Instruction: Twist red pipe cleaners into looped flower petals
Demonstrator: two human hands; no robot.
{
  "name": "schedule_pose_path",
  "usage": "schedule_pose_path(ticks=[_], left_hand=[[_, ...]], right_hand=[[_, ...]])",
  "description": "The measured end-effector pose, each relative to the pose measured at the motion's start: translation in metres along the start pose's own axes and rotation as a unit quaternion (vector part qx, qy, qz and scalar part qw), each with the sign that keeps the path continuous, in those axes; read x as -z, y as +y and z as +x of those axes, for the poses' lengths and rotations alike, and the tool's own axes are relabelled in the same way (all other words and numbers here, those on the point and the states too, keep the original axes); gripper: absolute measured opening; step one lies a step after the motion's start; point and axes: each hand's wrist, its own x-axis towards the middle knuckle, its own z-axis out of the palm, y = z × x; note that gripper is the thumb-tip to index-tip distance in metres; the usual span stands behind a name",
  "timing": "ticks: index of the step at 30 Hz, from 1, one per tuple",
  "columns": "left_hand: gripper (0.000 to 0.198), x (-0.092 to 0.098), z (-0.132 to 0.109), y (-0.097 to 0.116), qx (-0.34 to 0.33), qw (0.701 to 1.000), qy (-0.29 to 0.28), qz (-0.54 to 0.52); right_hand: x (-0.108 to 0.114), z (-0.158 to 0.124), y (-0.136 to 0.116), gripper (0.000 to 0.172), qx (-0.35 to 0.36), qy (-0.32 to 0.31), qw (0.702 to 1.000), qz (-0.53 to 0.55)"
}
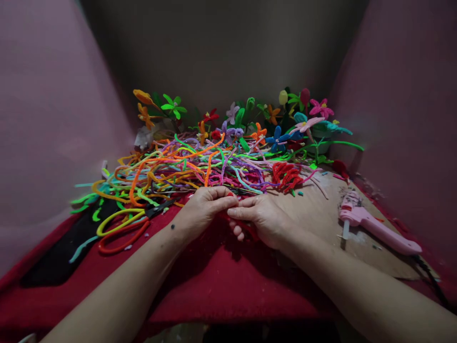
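My left hand (213,204) and my right hand (263,215) meet at the front of the table, thumbs and forefingers pinched close together. Between them is a red pipe cleaner (230,194), of which only a small bit shows at the fingertips; more red fuzz seems to hang under my right hand, hard to tell from the cloth. Just beyond my fingers lies a big tangle of coloured pipe cleaners (178,166). A bundle of bent red pipe cleaners (286,176) sits to its right.
Scissors with yellow and red handles (124,231) lie on the left beside a black flat object (60,257). A pink glue gun (378,226) rests on brown cardboard (307,214) at right. Pipe-cleaner flowers (278,139) stand along the back. Red cloth (228,300) covers the table.
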Motion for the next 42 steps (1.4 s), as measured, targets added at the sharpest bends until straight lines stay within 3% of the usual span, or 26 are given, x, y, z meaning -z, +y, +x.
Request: schedule_pose_path(ticks=[6,12,19,24,30,32,34,37,42], left_hand=[[0.01,0.01,0.0,0.003,-0.022,0.998,-0.009,0.052],[0.012,0.001,0.001,0.004,-0.049,0.991,0.048,0.115],[0.018,0.006,-0.001,0.012,-0.071,0.981,0.059,0.169],[0.018,0.013,0.001,0.011,-0.099,0.938,0.068,0.324],[0.023,-0.007,-0.006,-0.002,-0.202,0.852,0.151,0.458],[0.024,-0.009,-0.007,0.001,-0.196,0.87,0.169,0.419],[0.022,-0.005,-0.006,0.006,-0.153,0.911,0.177,0.338],[0.024,0.004,-0.002,0.013,-0.1,0.962,0.142,0.211],[0.015,0.0,-0.003,0.015,-0.064,0.983,0.105,0.137]], right_hand=[[-0.001,-0.002,-0.001,0.01,0.006,0.003,1.0,0.008],[0.001,-0.002,-0.002,0.007,-0.009,-0.02,1.0,0.017],[0.002,-0.002,-0.005,0.013,0.046,0.044,0.998,0.006],[0.004,0.0,-0.006,0.016,0.065,0.084,0.994,0.006],[0.008,0.004,-0.005,0.019,0.129,0.136,0.982,-0.033],[0.008,0.004,-0.006,0.019,0.14,0.139,0.98,-0.042],[0.006,0.002,-0.007,0.019,0.137,0.131,0.98,-0.061],[0.003,-0.002,-0.008,0.02,0.118,0.102,0.982,-0.104],[-0.001,-0.007,-0.007,0.015,0.09,0.072,0.986,-0.123]])
